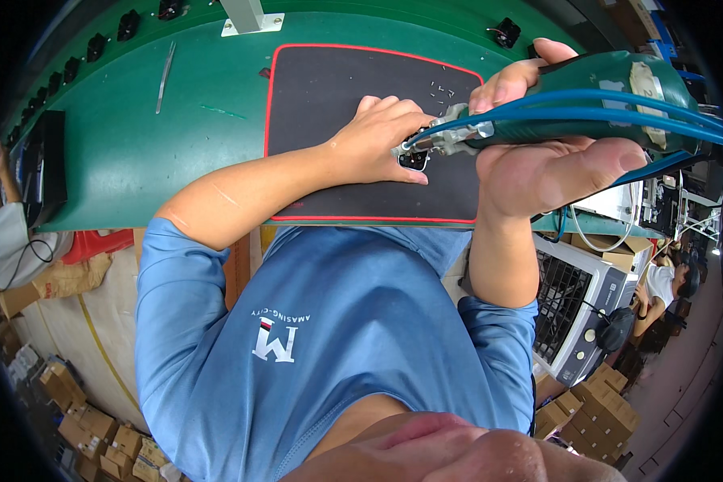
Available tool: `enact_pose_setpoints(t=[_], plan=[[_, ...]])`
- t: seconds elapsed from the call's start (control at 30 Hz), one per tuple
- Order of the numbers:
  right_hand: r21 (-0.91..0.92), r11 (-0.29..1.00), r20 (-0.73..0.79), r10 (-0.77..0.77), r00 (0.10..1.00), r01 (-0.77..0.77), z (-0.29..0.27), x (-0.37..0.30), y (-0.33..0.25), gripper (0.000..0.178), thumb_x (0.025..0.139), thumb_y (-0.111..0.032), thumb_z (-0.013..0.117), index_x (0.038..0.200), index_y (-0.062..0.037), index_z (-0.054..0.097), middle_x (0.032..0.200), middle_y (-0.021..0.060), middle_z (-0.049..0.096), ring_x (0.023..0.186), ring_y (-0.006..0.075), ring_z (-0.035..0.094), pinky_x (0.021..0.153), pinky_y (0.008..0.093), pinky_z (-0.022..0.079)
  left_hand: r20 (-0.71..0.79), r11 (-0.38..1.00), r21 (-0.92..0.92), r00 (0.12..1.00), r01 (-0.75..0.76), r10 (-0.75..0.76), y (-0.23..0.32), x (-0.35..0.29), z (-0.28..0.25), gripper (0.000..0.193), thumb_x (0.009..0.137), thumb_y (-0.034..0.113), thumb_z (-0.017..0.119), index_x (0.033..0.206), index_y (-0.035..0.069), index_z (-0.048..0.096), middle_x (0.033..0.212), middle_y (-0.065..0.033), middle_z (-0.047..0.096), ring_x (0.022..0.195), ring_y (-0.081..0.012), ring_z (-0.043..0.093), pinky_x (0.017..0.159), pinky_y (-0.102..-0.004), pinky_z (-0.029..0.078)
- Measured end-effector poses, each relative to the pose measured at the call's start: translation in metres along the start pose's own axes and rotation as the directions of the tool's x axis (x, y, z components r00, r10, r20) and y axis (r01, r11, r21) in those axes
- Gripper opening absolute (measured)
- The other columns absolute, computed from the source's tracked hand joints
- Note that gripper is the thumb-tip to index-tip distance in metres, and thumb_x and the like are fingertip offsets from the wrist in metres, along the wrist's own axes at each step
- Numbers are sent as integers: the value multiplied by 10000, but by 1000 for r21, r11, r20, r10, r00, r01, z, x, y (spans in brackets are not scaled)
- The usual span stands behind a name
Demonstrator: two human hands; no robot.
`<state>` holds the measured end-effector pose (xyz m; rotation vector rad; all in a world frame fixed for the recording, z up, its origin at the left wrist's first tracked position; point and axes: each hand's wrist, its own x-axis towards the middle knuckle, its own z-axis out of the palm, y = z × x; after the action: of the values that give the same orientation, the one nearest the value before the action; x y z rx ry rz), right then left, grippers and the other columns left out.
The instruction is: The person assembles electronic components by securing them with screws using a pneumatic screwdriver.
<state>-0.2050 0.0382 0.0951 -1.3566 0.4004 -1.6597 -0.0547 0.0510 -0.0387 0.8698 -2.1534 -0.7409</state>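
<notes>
My right hand (522, 173) is wrapped round a thick green power screwdriver (570, 80), held slanting with its metal nose pointing toward my left hand. Blue air hoses (586, 114) run along its body and up to the nose. My left hand (377, 140) grips a small black part with a pale rim (413, 163) against the black mat (345, 88). The nose meets or hovers just over that part; contact is too small to tell. Several tiny screws (442, 90) lie loose on the mat beyond the nose.
On the green table (112, 177) lie tweezers (166, 76) and a thin green strip (222, 112). Small black parts (128, 25) line the far edge near a metal post (245, 16). An air cooler (574, 321) stands at right; other people (660, 291) are at both sides.
</notes>
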Motion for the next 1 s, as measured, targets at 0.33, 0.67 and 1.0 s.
enact_pose_setpoints(t=[0.33,0.67,1.0], plan=[[-264,964,-152,-63,986,21,10,16,-27,1128,856,-927,210,1284,55,563,766,126,625,629,205,578,577,346,493,43,987,-131,994,-95,101,0,-1,-18,804,660,382,912,1350,125,588,1422,-75,511,1362,-304,406,1126,-486,263],[7,992,257,-126,958,128,-3,22,-33,1135,849,-930,239,1293,66,553,794,131,633,644,210,588,584,345,497,41,957,-275,993,-93,109,-26,4,-16,138,870,159,744,1007,168,731,1337,-1,569,1351,-267,429,1160,-490,211],[45,998,41,-39,998,37,4,18,-31,1144,826,-943,296,1252,86,555,752,144,619,594,223,579,556,353,502,34,959,-280,998,-49,61,-21,4,-16,102,823,59,741,898,126,723,1291,8,605,1339,-266,451,1149,-489,234]])
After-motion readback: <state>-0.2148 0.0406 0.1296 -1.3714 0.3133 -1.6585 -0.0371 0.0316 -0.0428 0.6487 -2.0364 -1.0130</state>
